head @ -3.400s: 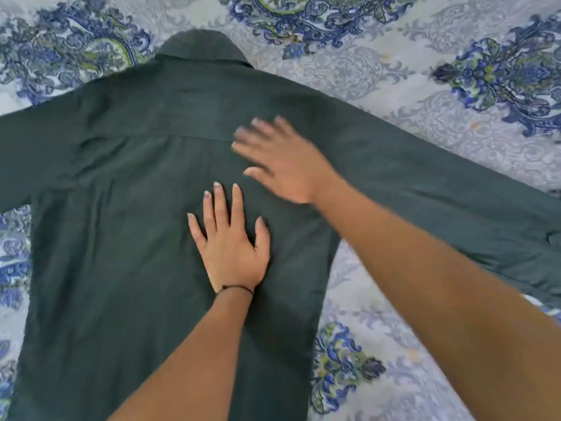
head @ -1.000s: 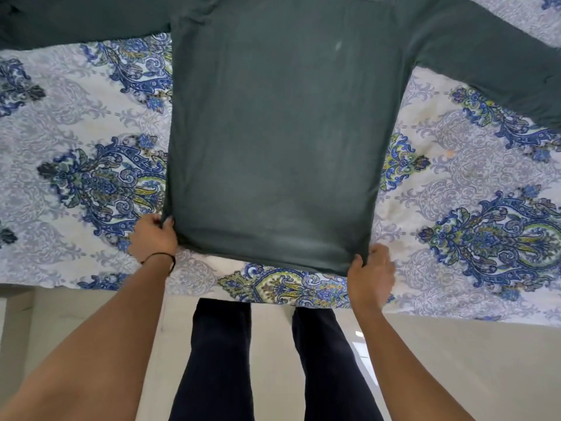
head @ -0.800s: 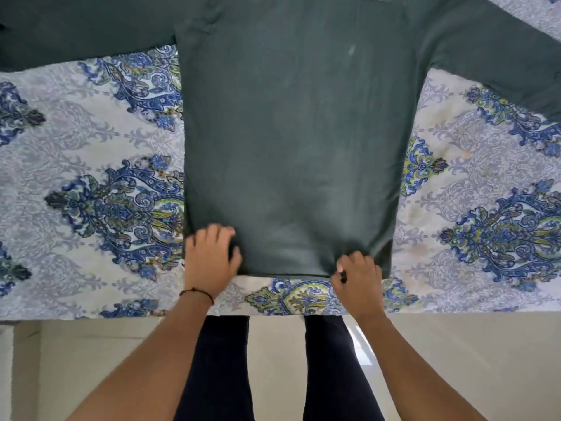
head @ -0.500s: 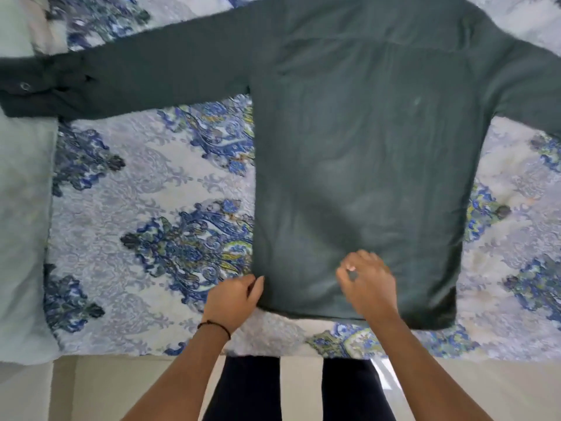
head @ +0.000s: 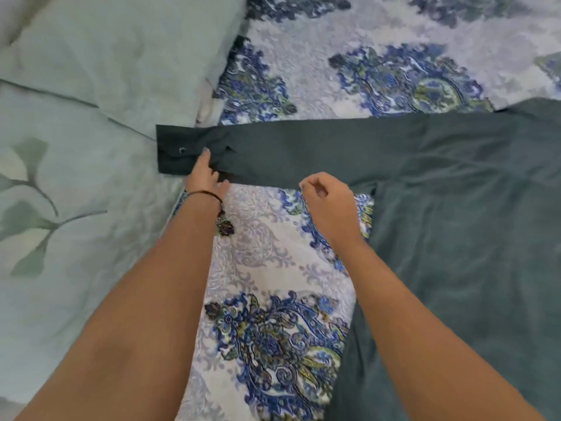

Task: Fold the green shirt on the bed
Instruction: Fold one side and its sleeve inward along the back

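The dark green shirt (head: 455,238) lies flat on the patterned bedsheet (head: 267,253), its body filling the right side. One long sleeve (head: 303,150) stretches left, and its buttoned cuff (head: 176,153) rests over the edge of a pale green pillow. My left hand (head: 203,174) is at the cuff end, fingers on top of the sleeve and thumb at its lifted lower edge, pinching the cloth. My right hand (head: 328,202) hovers just below the sleeve's lower edge near the armpit, fingers curled loosely with nothing in them.
Two pale green pillows (head: 106,56) with a leaf print (head: 27,208) fill the left side of the bed. The blue and white bedsheet shows between my forearms and beyond the sleeve.
Both hands left the shirt's bottom hem and moved up and left to the left sleeve. My view swung left, bringing the pillows in. The left hand now grips near the cuff.
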